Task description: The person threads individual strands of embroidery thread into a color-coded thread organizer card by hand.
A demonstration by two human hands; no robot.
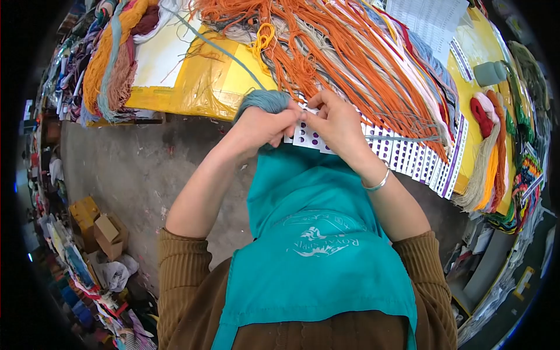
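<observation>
Two bare hands nearly meet in the middle of my view, at the near edge of the yellow, tape-covered table. I see the left hand closed around a bundled blue-grey thread skein, its thumb and forefinger pressed together; a strand runs from the skein across the table. The right hand has its fingers bent and its thumb tip by the left fingertips, but I cannot tell whether it pinches anything. Just below their fingertips I have a white card strip with purple dots; long orange threads spread beyond.
</observation>
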